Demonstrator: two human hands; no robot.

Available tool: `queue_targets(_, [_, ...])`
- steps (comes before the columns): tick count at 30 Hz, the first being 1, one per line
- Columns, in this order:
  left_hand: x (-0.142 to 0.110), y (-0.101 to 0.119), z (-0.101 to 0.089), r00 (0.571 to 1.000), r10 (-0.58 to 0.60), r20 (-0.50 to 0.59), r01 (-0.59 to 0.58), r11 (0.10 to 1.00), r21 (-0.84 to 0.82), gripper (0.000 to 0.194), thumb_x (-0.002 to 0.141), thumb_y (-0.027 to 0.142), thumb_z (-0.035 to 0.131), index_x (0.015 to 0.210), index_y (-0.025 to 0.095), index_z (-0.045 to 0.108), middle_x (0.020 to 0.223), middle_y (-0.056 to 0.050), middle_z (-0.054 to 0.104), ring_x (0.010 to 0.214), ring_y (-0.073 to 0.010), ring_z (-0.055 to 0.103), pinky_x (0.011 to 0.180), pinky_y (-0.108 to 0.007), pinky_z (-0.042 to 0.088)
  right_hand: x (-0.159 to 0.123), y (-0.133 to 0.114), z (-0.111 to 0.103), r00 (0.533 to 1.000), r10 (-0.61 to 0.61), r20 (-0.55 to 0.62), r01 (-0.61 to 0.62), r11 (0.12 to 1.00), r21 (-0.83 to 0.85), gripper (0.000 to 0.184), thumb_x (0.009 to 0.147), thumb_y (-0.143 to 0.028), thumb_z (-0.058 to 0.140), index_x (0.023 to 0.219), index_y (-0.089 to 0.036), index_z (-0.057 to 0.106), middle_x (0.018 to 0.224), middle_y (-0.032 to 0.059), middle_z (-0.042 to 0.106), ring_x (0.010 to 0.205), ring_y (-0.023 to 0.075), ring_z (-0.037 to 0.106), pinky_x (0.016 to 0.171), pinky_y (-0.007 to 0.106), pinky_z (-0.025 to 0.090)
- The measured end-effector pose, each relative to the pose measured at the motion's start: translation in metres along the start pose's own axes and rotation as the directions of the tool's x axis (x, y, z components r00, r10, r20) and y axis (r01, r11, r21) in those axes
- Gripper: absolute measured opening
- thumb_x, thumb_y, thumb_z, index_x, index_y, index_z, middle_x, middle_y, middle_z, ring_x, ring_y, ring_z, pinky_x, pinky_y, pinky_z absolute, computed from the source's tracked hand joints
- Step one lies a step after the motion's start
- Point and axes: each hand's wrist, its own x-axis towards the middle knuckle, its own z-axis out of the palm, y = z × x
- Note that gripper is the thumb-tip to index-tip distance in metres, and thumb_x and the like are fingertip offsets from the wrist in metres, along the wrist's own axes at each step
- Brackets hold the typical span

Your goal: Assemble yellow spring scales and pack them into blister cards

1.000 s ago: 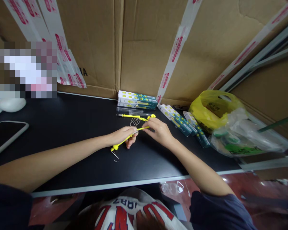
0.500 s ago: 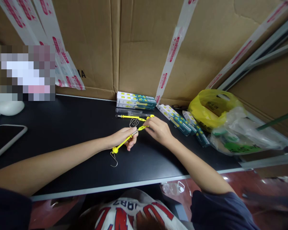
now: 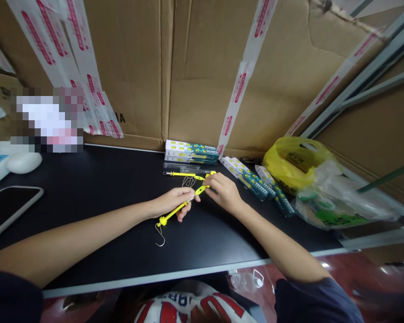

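Shows at the near end a bent metal hook [image 3: 160,240], hanging off the lower tip of a slim yellow tool [image 3: 172,214], tilted above the black counter [image 3: 121,251]. Pinches the tool's middle between thumb and fingers of the left hand [image 3: 175,202]; pinches its upper end with the bunched fingertips of the right hand [image 3: 224,193]. Has, off to the left, a white-rimmed tablet-like device [image 3: 10,206] lying flat. Just beyond the hands, includes bent wire pieces [image 3: 188,181] and a second yellow tool [image 3: 183,174]. Farther back, holds stacked boxes [image 3: 191,152], more boxes fanned out [image 3: 245,177] to their right, then a yellow bag [image 3: 279,166] beside a clear bag [image 3: 343,197]. Ends behind everything in taped cardboard [image 3: 128,67].
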Motion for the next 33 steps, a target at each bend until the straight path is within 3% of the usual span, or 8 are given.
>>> queue_targets(12, [0.001, -0.001, -0.004, 0.999, -0.044, 0.002, 0.044, 0.999, -0.031, 0.033, 0.084, 0.048, 0.059, 0.083, 0.017, 0.049, 0.068, -0.001, 0.065, 0.043, -0.0086, 0.058, 0.042, -0.019, 0.048, -0.001, 0.002, 0.005, 0.999, 0.023, 0.023, -0.024, 0.997, 0.079, 0.012, 0.092, -0.021, 0.049, 0.098, -0.019, 0.060, 0.096, 0.0082, 0.066, 0.091, 0.0206, 0.058, 0.080, 0.032, 0.047])
queue_targets(17, [0.002, -0.003, -0.005, 1.000, -0.025, 0.003, 0.025, 0.999, -0.024, 0.033, 0.084, 0.048, 0.059, 0.086, 0.016, 0.050, 0.068, -0.001, 0.066, 0.043, -0.0089, 0.059, 0.041, -0.019, 0.048, 0.001, 0.020, 0.008, 0.981, 0.181, 0.075, -0.186, 0.981, 0.057, 0.021, 0.090, -0.025, 0.054, 0.109, -0.019, 0.060, 0.104, 0.0085, 0.065, 0.097, 0.0225, 0.058, 0.084, 0.034, 0.047])
queue_targets(22, [0.002, -0.004, -0.006, 1.000, -0.013, -0.024, 0.013, 1.000, -0.014, 0.033, 0.084, 0.048, 0.059, 0.090, 0.016, 0.052, 0.068, -0.001, 0.066, 0.044, -0.0090, 0.060, 0.042, -0.019, 0.049, 0.018, 0.058, 0.011, 0.908, 0.359, 0.216, -0.374, 0.927, 0.031, 0.017, 0.088, -0.022, 0.057, 0.100, -0.015, 0.066, 0.101, 0.0089, 0.066, 0.095, 0.0214, 0.060, 0.087, 0.035, 0.047])
queue_targets(26, [0.003, -0.004, -0.005, 0.999, -0.013, -0.031, 0.012, 1.000, -0.017, 0.035, 0.083, 0.050, 0.060, 0.090, 0.016, 0.053, 0.067, -0.001, 0.065, 0.043, -0.0092, 0.059, 0.043, -0.021, 0.050, 0.042, 0.070, 0.017, 0.877, 0.308, 0.367, -0.304, 0.950, -0.070, 0.020, 0.085, -0.026, 0.061, 0.099, -0.016, 0.070, 0.102, 0.0098, 0.066, 0.095, 0.0216, 0.060, 0.088, 0.034, 0.045])
queue_targets(33, [0.003, -0.002, -0.003, 0.999, -0.010, -0.031, 0.009, 1.000, -0.024, 0.038, 0.081, 0.052, 0.061, 0.089, 0.015, 0.053, 0.065, -0.001, 0.065, 0.043, -0.0086, 0.058, 0.043, -0.020, 0.051, 0.073, 0.052, 0.027, 0.817, 0.327, 0.475, -0.247, 0.943, -0.225, 0.014, 0.078, -0.026, 0.064, 0.085, -0.017, 0.072, 0.091, 0.0098, 0.069, 0.085, 0.0234, 0.062, 0.070, 0.031, 0.044])
